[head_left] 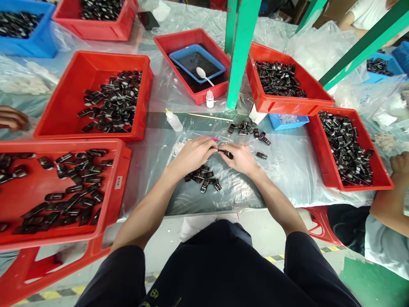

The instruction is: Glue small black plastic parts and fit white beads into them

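Observation:
My right hand (240, 158) is closed around a small glossy black part (226, 154), one end of which points toward my left hand. My left hand (196, 152) meets it fingertip to fingertip, its thumb and forefinger pinched; whatever is in that pinch is too small to make out. Just below my left hand lies a loose pile of similar black parts (204, 178) on the plastic-covered table. Right of my right hand rests a single black part (262, 155), and beyond it a second group of them (244, 128). A pink-handled thin tool (211, 138) lies just past my fingers.
Red bins (145, 98) of black parts stand at left, with another red bin (367, 187) at right. A squeeze bottle (174, 121), small dropper bottle (210, 99), thin stick (209, 117) and blue box (287, 123) sit beyond my hands. A green post (238, 64) rises behind. Co-workers' hands show at both sides.

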A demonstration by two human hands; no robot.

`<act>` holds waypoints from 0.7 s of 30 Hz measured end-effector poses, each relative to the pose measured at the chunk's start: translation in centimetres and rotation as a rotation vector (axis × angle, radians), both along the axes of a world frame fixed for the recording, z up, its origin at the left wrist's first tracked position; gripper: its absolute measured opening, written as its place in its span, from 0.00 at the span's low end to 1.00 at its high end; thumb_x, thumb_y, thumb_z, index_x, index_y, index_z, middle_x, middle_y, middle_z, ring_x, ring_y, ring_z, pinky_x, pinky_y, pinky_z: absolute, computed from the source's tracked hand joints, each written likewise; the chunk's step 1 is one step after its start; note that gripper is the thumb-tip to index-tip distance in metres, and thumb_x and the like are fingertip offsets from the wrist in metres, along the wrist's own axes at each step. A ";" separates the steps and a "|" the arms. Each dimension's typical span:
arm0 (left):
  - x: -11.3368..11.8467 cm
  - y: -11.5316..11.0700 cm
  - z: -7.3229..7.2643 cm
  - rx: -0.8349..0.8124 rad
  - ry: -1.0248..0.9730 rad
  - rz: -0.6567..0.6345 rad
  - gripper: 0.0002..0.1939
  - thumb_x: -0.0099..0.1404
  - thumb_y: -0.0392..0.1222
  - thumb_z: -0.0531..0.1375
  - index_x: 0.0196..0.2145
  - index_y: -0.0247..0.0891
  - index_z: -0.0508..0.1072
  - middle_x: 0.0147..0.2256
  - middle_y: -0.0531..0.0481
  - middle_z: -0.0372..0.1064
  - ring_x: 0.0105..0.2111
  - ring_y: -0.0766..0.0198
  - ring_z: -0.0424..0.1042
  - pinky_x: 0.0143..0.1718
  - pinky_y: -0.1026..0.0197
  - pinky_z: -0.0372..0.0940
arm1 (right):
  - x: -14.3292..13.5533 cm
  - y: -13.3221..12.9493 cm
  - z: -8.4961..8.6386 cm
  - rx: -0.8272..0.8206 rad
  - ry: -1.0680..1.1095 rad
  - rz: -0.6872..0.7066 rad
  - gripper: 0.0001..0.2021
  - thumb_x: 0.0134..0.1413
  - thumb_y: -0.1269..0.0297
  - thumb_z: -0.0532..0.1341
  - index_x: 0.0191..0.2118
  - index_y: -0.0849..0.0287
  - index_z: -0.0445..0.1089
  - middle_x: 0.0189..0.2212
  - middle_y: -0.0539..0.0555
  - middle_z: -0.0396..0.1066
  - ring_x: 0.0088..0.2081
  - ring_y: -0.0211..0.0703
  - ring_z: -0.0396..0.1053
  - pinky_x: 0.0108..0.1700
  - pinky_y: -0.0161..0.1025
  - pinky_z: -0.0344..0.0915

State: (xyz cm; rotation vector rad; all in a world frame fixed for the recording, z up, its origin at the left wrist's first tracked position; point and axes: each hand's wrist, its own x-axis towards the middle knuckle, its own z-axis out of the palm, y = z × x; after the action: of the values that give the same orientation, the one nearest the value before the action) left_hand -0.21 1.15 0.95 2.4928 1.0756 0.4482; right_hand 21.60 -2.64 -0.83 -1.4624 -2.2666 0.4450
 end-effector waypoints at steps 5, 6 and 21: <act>-0.1 0.0 0.0 0.014 -0.026 -0.010 0.15 0.80 0.43 0.52 0.46 0.38 0.79 0.49 0.40 0.81 0.52 0.47 0.80 0.56 0.46 0.72 | 0.1 0.1 -0.3 -0.002 0.043 0.018 0.12 0.73 0.61 0.59 0.49 0.53 0.82 0.46 0.55 0.85 0.41 0.48 0.82 0.40 0.38 0.66; -0.2 0.0 -0.1 0.011 -0.047 -0.008 0.15 0.80 0.44 0.53 0.46 0.39 0.79 0.49 0.40 0.81 0.52 0.48 0.80 0.56 0.47 0.72 | 0.1 0.1 -0.4 0.001 0.074 0.017 0.12 0.73 0.61 0.59 0.49 0.53 0.82 0.47 0.55 0.85 0.42 0.48 0.82 0.41 0.38 0.67; 0.2 0.3 -0.7 -0.056 -0.340 0.059 0.15 0.78 0.50 0.57 0.45 0.41 0.81 0.44 0.45 0.83 0.44 0.55 0.81 0.49 0.53 0.72 | -0.1 0.5 -0.6 -0.036 0.501 -0.048 0.14 0.68 0.54 0.62 0.44 0.57 0.82 0.44 0.55 0.86 0.45 0.51 0.83 0.52 0.43 0.75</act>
State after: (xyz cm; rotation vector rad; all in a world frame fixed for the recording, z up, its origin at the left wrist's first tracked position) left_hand -0.02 1.50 0.24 2.2344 1.0093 0.8131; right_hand 21.47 -2.09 -1.45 -1.2456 -1.8302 0.7467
